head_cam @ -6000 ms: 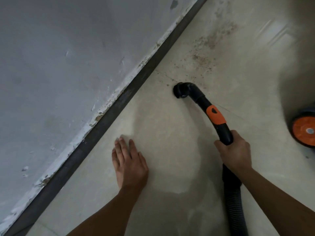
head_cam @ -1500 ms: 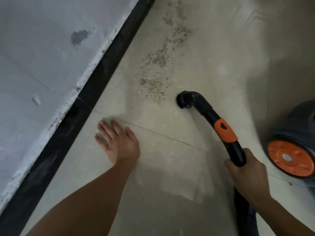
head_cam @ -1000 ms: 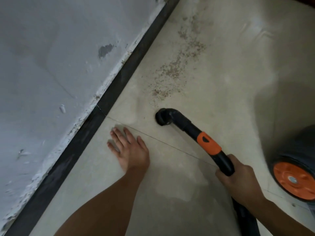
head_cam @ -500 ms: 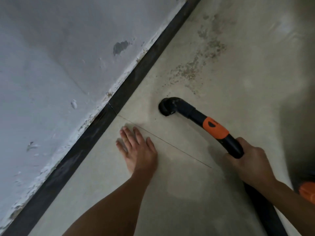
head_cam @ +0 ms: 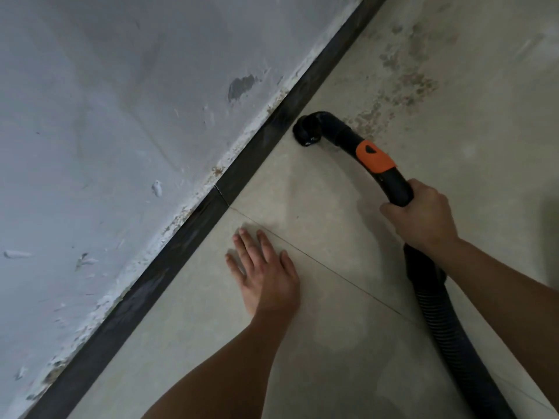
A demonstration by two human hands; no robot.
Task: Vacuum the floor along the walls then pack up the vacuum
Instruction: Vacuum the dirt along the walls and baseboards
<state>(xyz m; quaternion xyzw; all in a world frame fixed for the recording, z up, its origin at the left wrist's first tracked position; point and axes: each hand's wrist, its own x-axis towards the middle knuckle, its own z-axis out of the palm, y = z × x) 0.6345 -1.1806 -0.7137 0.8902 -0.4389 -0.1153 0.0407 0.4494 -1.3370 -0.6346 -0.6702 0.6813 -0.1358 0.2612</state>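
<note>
My right hand [head_cam: 422, 219] grips the black vacuum hose handle [head_cam: 393, 184], just behind its orange collar [head_cam: 375, 157]. The curved black nozzle end [head_cam: 308, 131] sits on the pale tile floor [head_cam: 348, 343], right beside the dark baseboard [head_cam: 242, 176]. The ribbed hose [head_cam: 447, 325] trails back toward the lower right. My left hand [head_cam: 263, 273] lies flat on the tile with fingers straight, near the baseboard. A patch of brown dirt [head_cam: 402, 86] spreads over the floor beyond the nozzle.
A grey wall [head_cam: 121, 131] with chipped, flaking plaster runs diagonally along the left. A thin tile joint [head_cam: 332, 272] crosses the floor under my left hand. The vacuum body is out of view.
The nozzle has slid left and forward until it reaches the baseboard. My left hand stays planted on the tile. The orange-wheeled vacuum body has dropped out of view at the right.
</note>
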